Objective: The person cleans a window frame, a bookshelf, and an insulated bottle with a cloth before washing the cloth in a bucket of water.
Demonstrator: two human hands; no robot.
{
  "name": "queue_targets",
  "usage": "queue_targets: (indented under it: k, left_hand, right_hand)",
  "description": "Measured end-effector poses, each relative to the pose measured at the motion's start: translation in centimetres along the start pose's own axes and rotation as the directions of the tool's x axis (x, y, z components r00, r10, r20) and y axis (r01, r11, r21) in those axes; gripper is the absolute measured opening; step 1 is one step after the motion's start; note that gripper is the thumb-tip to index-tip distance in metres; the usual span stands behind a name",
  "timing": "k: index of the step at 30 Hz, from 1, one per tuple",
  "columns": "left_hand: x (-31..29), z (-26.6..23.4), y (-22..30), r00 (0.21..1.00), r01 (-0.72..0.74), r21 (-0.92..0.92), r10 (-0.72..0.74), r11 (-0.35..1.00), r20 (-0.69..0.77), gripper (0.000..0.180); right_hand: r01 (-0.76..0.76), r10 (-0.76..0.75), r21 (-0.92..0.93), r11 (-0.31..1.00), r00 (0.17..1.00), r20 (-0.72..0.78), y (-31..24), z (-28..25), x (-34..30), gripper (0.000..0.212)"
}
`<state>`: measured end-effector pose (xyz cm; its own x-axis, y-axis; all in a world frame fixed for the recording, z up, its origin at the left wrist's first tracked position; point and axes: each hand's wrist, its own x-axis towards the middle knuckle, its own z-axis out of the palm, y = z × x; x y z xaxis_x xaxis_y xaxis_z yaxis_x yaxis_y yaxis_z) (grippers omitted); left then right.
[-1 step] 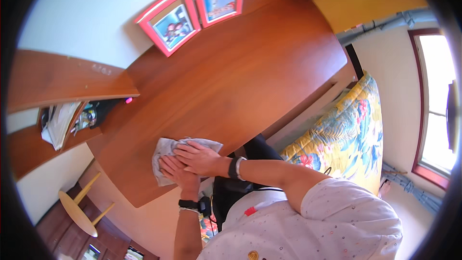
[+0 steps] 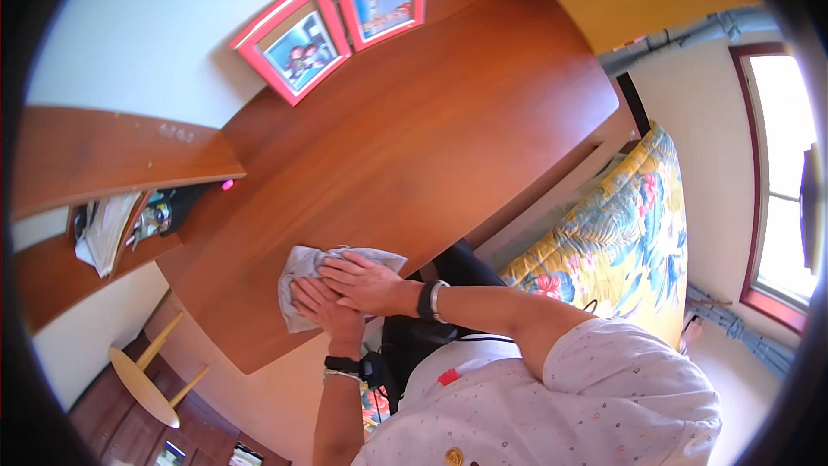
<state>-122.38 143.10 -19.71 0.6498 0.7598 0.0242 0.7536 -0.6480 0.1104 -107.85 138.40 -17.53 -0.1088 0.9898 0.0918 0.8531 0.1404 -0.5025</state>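
Cloth [image 2: 304, 266]: soft, light, limp; likely bunches under push. Left hand [image 2: 323, 309] and right hand [image 2: 366, 285] overlap on it near the tabletop [image 2: 414, 147] edge, fingers flat, together.

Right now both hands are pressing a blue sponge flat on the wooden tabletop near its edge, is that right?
Not quite: the head view shows a grey cloth, not a blue sponge. Both the left hand and right hand do press it onto the wooden tabletop near its edge.

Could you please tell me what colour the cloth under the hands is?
The cloth is light grey, seen best in the head view.
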Motion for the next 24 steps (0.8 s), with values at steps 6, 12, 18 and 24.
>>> queue_targets:
  k: [6,12,18,24]
  left_hand:
    - [5.0,-1.4,10.2,0.943,-0.207,-0.103,0.227,0.973,0.243,0.071]
    - [12.3,0.7,21.9,0.824,-0.46,-0.164,0.489,0.872,0.287,0.065]
    - [18.1,1.6,32.6,0.812,-0.503,-0.355,0.571,0.788,0.118,0.067]
    - [18.3,2.2,32.7,0.852,-0.49,-0.395,0.524,0.777,-0.026,0.061]
  right_hand:
    - [-0.29,0.309,0.188,0.938,0.948,-0.077,5.7,-4.9,-7.6,0.051]
    - [-0.51,0.52,0.103,0.854,0.839,-0.161,14.4,-11.2,-13.8,0.054]
    - [-0.596,0.576,0.054,0.801,0.743,-0.34,23.9,-16.1,-19.2,0.047]
    - [-0.644,0.572,-0.045,0.764,0.708,-0.415,25.3,-16.3,-17.2,0.041]
